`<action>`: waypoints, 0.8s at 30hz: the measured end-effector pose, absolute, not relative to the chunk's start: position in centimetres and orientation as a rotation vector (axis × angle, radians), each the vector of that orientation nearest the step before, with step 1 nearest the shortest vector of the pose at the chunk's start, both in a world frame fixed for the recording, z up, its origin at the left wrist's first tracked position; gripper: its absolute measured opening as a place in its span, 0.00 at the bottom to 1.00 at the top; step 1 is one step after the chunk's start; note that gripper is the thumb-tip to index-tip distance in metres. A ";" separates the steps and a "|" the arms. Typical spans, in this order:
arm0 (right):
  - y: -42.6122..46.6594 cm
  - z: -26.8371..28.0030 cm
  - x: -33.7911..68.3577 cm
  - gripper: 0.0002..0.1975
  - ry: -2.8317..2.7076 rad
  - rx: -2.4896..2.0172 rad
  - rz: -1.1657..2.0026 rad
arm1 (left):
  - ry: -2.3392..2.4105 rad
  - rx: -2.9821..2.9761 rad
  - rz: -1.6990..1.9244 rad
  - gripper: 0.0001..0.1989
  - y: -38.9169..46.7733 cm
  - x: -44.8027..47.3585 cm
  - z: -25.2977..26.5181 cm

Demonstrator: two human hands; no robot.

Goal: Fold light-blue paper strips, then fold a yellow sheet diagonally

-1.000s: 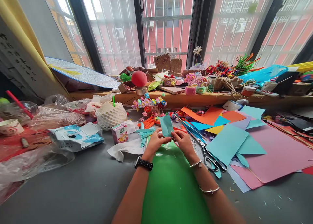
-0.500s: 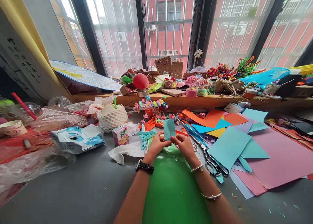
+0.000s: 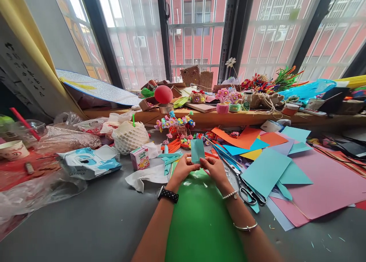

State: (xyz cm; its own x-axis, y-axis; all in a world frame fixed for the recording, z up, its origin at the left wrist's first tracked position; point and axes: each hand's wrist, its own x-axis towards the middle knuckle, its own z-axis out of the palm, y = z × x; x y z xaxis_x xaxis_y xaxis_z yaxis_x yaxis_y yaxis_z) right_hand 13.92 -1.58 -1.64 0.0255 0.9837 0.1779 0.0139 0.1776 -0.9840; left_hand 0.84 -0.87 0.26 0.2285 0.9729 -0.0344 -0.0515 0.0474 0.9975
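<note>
Fingers of left hand (image 3: 182, 171) and right hand (image 3: 215, 172): pinched together on teal paper (image 3: 197, 149) | paper: held upright over glossy green surface (image 3: 204, 216) | tabletop (image 3: 85, 216): scissors (image 3: 247, 193) laid right, tissue (image 3: 148, 176) left, flower arrangement (image 3: 175, 121) set beyond

From where I stand, the small paper (image 3: 197, 150) is plain teal, the long surface (image 3: 204, 220) between the forearms bright green, and the watch strap (image 3: 170, 196) black with white dots. The biggest sheet (image 3: 328, 185) is dusty pink, the bent sheet (image 3: 244, 138) orange, the ball (image 3: 163, 94) coral red, the wipes packet (image 3: 98, 161) white with light blue, the tabletop (image 3: 100, 220) dark grey.
</note>
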 end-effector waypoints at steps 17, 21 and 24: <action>-1.5 -1.9 14.1 0.15 -1.247 -1.136 1.026 | 0.970 1.247 1.029 0.25 -0.7 0.7 -0.1; -1.5 -1.8 14.3 0.15 -1.333 -1.152 0.957 | 1.024 1.246 1.047 0.26 -0.7 0.7 -0.1; -1.6 -1.6 14.3 0.15 -1.332 -1.151 0.950 | 1.066 1.232 1.089 0.25 -0.8 0.6 0.2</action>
State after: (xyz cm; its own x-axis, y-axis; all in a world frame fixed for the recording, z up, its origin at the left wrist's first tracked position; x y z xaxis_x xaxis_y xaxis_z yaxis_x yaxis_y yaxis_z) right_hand 14.30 -1.61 -1.61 0.0523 0.9745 0.2183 0.1109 0.2116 -0.9711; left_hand 0.64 -0.82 0.19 0.1662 0.9859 -0.0211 -0.0428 0.0286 0.9987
